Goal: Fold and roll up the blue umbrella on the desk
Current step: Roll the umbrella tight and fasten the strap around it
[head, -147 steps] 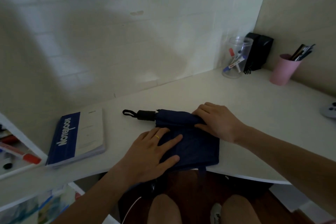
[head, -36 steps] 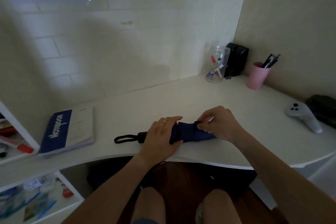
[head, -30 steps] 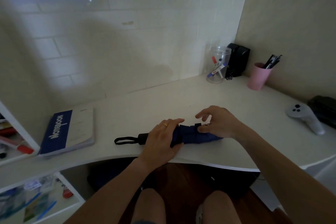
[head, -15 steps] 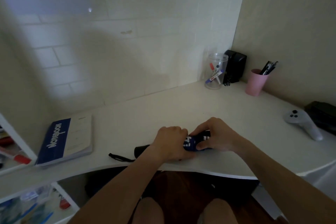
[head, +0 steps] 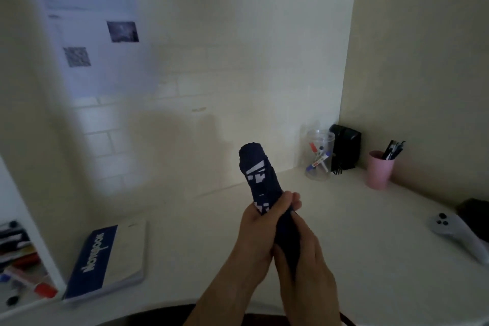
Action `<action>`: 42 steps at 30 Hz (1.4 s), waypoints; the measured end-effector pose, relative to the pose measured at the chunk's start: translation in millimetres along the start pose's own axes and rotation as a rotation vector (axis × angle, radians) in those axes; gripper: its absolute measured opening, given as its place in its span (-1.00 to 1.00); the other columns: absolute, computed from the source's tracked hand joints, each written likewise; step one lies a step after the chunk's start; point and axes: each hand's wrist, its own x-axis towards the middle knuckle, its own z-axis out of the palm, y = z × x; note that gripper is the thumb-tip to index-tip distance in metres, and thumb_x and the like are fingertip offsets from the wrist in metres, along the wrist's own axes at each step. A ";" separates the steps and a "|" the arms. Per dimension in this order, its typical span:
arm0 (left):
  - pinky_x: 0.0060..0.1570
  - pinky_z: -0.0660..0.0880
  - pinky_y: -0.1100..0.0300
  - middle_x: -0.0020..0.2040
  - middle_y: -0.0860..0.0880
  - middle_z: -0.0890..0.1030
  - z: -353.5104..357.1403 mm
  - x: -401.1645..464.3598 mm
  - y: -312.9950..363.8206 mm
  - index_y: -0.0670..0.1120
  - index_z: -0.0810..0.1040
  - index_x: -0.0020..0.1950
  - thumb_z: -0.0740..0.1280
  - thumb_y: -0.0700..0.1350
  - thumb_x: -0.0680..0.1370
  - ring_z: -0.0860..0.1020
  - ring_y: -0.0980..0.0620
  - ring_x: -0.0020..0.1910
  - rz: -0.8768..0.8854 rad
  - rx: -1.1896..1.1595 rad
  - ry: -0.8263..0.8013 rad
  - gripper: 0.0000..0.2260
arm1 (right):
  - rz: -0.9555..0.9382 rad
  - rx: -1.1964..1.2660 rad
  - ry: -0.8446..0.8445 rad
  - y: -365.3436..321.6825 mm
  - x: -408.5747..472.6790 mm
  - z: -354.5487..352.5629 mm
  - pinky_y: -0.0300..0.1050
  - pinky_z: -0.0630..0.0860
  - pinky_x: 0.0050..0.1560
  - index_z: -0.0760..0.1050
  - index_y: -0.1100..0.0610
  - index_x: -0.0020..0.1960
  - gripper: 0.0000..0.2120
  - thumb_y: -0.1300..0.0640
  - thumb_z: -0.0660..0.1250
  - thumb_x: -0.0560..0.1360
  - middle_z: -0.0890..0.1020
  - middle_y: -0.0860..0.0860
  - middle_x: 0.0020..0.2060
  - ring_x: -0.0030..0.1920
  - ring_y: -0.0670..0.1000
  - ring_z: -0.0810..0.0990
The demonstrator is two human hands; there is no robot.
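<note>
My left hand [head: 260,230] and right hand [head: 304,251] grip the rolled blue umbrella [head: 258,174] upright (off the desk [head: 357,219]) so its folds stay tight.

Umbrella [head: 258,174] above desk [head: 357,222], notebook [head: 111,257] left, cup [head: 379,169] back right

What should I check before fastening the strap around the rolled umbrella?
1. Umbrella rolled into a tight bundle: ok, the canopy is wound close.
2. Left hand grips the roll: ok, fingers wrap it.
3. Right hand grips the lower part: ok.
4. Strap located: cannot tell, no strap shows.
5. Handle end secure: cannot tell, hidden by both hands.
6. Umbrella held above the desk, apart from the notebook and the pink cup: ok.
</note>
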 end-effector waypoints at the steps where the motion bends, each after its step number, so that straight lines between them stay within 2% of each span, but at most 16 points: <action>1: 0.25 0.56 -0.07 0.09 -0.18 0.74 -2.8 -2.8 7.3 -0.20 0.61 0.19 0.59 -0.12 0.41 0.69 -0.14 0.16 0.016 0.006 -0.039 -0.60 | -0.008 0.071 0.005 2.2 3.4 -10.2 -0.50 0.46 -0.26 0.25 -0.37 0.36 -0.39 0.06 0.45 0.48 0.60 -0.21 0.16 -0.12 -0.26 0.65; 3: 0.18 0.60 -0.02 0.12 -0.21 0.72 -9.6 -6.3 23.6 -0.24 0.59 0.23 0.57 -0.17 0.38 0.68 -0.19 0.18 0.049 -0.008 -0.131 -0.54 | 0.105 0.359 -0.149 -2.3 7.4 -15.7 -0.39 0.48 -0.24 0.37 -0.37 0.29 -0.51 0.11 0.40 0.53 0.70 -0.14 0.07 -0.28 -0.19 0.63; 5: 0.08 0.64 0.02 0.12 -0.23 0.71 -12.4 -12.7 43.7 -0.27 0.58 0.22 0.54 -0.15 0.40 0.68 -0.22 0.14 0.060 -0.153 -0.200 -0.56 | 0.207 0.538 -0.118 -3.1 3.3 -26.2 -0.30 0.45 -0.27 0.63 -0.07 0.10 -0.72 0.24 0.36 0.49 0.75 0.00 -0.16 -0.38 -0.01 0.57; 7: -0.01 0.66 0.01 0.03 -0.21 0.70 -12.1 -16.2 60.7 -0.23 0.61 0.17 0.47 -0.06 0.47 0.70 -0.20 0.00 0.044 -0.381 -0.246 -0.66 | 0.221 0.499 -0.118 5.8 -7.2 -31.7 -0.35 0.52 -0.17 0.69 0.02 -0.03 -0.80 0.15 0.44 0.35 0.76 -0.05 -0.15 -0.22 -0.04 0.69; 9: -0.15 0.62 0.08 -0.15 -0.12 0.64 -10.4 -18.0 73.8 -0.16 0.62 0.07 0.41 0.01 0.54 0.64 -0.08 -0.23 0.093 -0.483 -0.287 -0.75 | 0.157 0.505 -0.129 -4.0 -17.3 -41.6 -0.42 0.53 0.08 0.70 -0.11 0.00 -0.60 -0.25 0.57 0.23 0.72 -0.16 0.09 0.09 -0.22 0.66; 11: -0.30 0.53 0.16 -0.29 -0.04 0.52 -7.3 -14.3 80.0 -0.10 0.55 -0.06 0.41 0.01 0.55 0.49 0.03 -0.43 0.143 -0.428 -0.209 -0.81 | 0.204 0.551 -0.094 -17.6 -22.8 -53.2 -0.43 0.45 0.23 0.63 -0.14 0.20 -0.64 -0.19 0.47 0.43 0.68 -0.09 0.19 0.21 -0.27 0.58; 13: -0.39 0.48 0.19 -0.33 -0.02 0.48 -3.5 -9.6 81.4 -0.07 0.49 -0.15 0.43 0.01 0.52 0.42 0.06 -0.49 0.171 -0.365 -0.052 -0.80 | 0.139 0.557 -0.143 -24.5 -19.3 -56.9 -0.48 0.51 0.00 0.55 -0.29 0.19 -0.67 0.07 0.42 0.53 0.74 -0.17 -0.05 -0.04 -0.27 0.67; 15: -0.43 0.46 0.20 -0.35 -0.01 0.47 -1.2 -7.6 83.2 -0.06 0.47 -0.19 0.45 0.01 0.51 0.40 0.07 -0.51 0.194 -0.365 0.027 -0.78 | 0.113 0.430 -0.215 -25.1 -20.4 -52.8 -0.45 0.48 -0.22 0.51 -0.35 0.13 -0.67 0.02 0.46 0.48 0.72 -0.18 -0.24 -0.28 -0.23 0.67; 18: -0.37 0.50 0.19 -0.31 -0.02 0.49 -3.8 -12.0 83.5 -0.06 0.51 -0.13 0.46 0.02 0.50 0.46 0.05 -0.47 0.192 -0.380 -0.037 -0.80 | 0.236 0.543 -0.230 -31.6 -12.1 -60.5 -0.28 0.37 -0.39 0.60 -0.10 0.14 -0.70 -0.02 0.44 0.41 0.69 0.06 -0.34 -0.48 -0.03 0.51; 20: -0.16 0.59 0.09 -0.22 -0.08 0.57 -3.5 -22.5 75.6 -0.10 0.58 0.04 0.50 0.00 0.50 0.58 -0.03 -0.31 0.143 -0.399 -0.160 -0.76 | 0.349 0.758 -0.239 -39.2 -11.6 -63.6 -0.18 0.26 -0.39 0.68 0.04 0.03 -0.75 0.01 0.42 0.38 0.63 0.24 -0.39 -0.46 0.09 0.41; 22: 0.02 0.61 -0.04 -0.17 -0.14 0.60 -1.0 -33.1 61.6 -0.14 0.61 0.18 0.52 -0.07 0.48 0.64 -0.13 -0.20 0.077 -0.380 -0.284 -0.68 | 0.450 0.946 -0.258 -47.1 -16.6 -63.5 -0.16 0.38 -0.34 0.72 0.16 -0.09 -0.79 0.06 0.43 0.38 0.64 0.28 -0.40 -0.50 0.18 0.51; 24: -0.09 0.62 0.00 -0.24 -0.12 0.57 4.2 -37.5 51.7 -0.14 0.65 0.04 0.54 -0.10 0.41 0.60 -0.09 -0.30 0.080 -0.320 -0.286 -0.75 | 0.479 1.044 -0.279 -52.9 -19.6 -63.1 -0.15 0.44 -0.46 0.68 0.29 -0.04 -0.67 0.03 0.40 0.42 0.63 0.33 -0.39 -0.57 0.15 0.53; 29: -0.33 0.56 0.13 -0.36 -0.07 0.47 20.0 -27.8 57.5 -0.11 0.54 -0.24 0.59 -0.08 0.34 0.45 0.02 -0.48 0.179 -0.220 -0.011 -0.75 | 0.331 0.780 -0.172 -48.8 -9.8 -60.0 -0.25 0.24 -0.56 0.51 0.24 0.02 -0.59 -0.11 0.24 0.45 0.63 0.25 -0.38 -0.57 0.04 0.33; 35: -0.12 0.62 0.01 -0.22 -0.16 0.62 16.3 -44.7 35.9 -0.18 0.63 -0.02 0.67 -0.01 0.29 0.66 -0.18 -0.21 0.039 -0.313 -0.387 -0.59 | 0.691 1.118 -0.314 -47.0 -8.5 -65.1 -0.37 0.12 -0.60 0.62 0.27 -0.17 -0.58 -0.12 0.36 0.43 0.45 0.27 -0.47 -0.66 -0.04 0.24; 38: -0.26 0.57 0.07 -0.39 -0.08 0.46 27.2 -40.8 34.7 -0.10 0.54 -0.27 0.63 -0.03 0.35 0.49 -0.05 -0.45 0.089 -0.159 -0.173 -0.70 | 0.629 1.043 -0.282 -40.7 -9.2 -64.6 -0.28 0.21 -0.62 0.53 0.28 0.08 -0.59 -0.08 0.28 0.52 0.56 0.37 -0.32 -0.62 0.05 0.31; 42: -0.29 0.56 0.07 -0.42 -0.06 0.39 32.0 -33.8 39.1 -0.08 0.52 -0.30 0.55 -0.11 0.45 0.38 0.00 -0.52 0.127 -0.176 -0.005 -0.76 | 0.463 0.917 -0.144 -40.5 -24.1 -59.2 -0.25 0.23 -0.51 0.46 0.20 0.07 -0.70 0.03 0.35 0.44 0.57 0.24 -0.37 -0.46 0.06 0.36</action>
